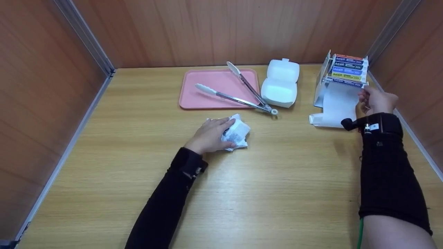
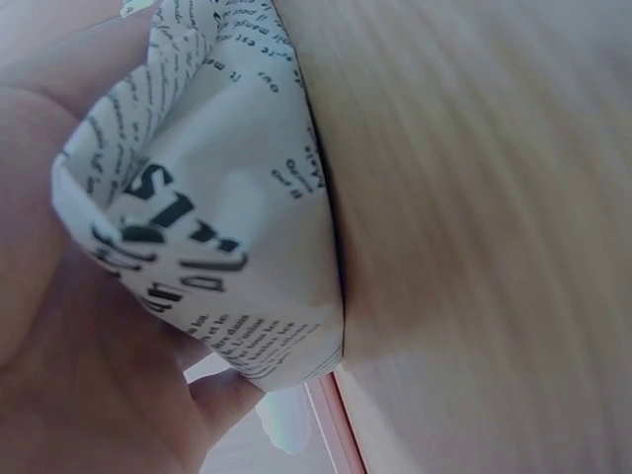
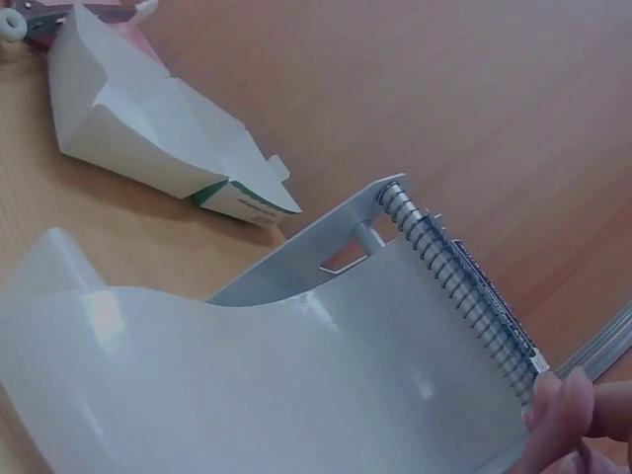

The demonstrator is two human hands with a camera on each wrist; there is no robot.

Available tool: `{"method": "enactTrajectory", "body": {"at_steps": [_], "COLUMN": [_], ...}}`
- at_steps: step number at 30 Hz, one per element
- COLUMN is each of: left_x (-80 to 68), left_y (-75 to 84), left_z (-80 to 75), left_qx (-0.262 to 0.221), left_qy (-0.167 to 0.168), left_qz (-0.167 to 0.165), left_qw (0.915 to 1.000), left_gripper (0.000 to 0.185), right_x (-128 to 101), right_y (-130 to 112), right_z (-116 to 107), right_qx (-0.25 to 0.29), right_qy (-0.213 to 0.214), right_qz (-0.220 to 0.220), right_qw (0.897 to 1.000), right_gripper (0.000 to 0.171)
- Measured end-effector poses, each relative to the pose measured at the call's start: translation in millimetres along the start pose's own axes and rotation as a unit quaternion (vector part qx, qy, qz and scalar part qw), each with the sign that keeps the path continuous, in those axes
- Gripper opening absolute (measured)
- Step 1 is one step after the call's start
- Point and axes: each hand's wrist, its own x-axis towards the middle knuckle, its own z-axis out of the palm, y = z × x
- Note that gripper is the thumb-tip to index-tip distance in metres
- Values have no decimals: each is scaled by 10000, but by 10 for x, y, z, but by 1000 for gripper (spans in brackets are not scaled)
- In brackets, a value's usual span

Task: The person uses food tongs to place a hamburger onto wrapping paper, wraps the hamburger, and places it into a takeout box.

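My left hand [image 1: 213, 135] grips a small bundle wrapped in printed paper [image 1: 238, 133], resting on the table in front of the pink tray. Black lettering and a folded edge of the wrapper [image 2: 232, 188] show in the left wrist view. At the far right, my right hand [image 1: 379, 100] is at the right end of a metal label dispenser [image 1: 322, 83] holding several coloured label rolls. Its thumb and fingertips pinch the end of a label [image 3: 538, 362] beside the spring-covered bar [image 3: 444, 276]. A wide white backing strip [image 1: 341, 103] hangs from the dispenser and curls up on the table.
Metal tongs [image 1: 238, 100] with white tips lie spread across the pink tray [image 1: 193, 100] at the back. An open white clamshell box [image 1: 281, 83] stands between the tray and the dispenser. Wooden panels [image 1: 221, 34] enclose the table at back and sides.
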Motion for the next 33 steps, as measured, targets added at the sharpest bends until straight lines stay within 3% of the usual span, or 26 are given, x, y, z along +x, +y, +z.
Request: {"method": "enactTrajectory", "body": {"at_steps": [4, 9, 19, 29, 31, 33], "left_x": [0, 1, -1, -7, -7, -9], "left_y": [0, -1, -11, -9, -5, -2], "left_z": [5, 8, 10, 0, -3, -7], "left_qx": [28, -3, -38, -24, 4, 40], "left_qy": [50, 53, 33, 32, 26, 34], "left_qz": [106, 60, 67, 33, 52, 62], "left_qw": [9999, 10000, 10000, 10000, 10000, 10000], "left_gripper": [89, 89, 90, 89, 89, 88], "right_x": [22, 10, -186, -494, -597, -712], "right_y": [-22, -90, -128, -127, -116, -95], "right_z": [26, 71, 288, 591, 644, 691], "right_qx": [81, -253, -836, -1110, -1122, -1402], "right_qy": [138, 258, -82, -296, -445, -620], "right_qz": [-166, -335, -1350, -2294, -2561, -2883], "right_qw": [9997, 9988, 9873, 9665, 9591, 9452], "right_gripper": [10, 16, 10, 11, 8, 6]}}
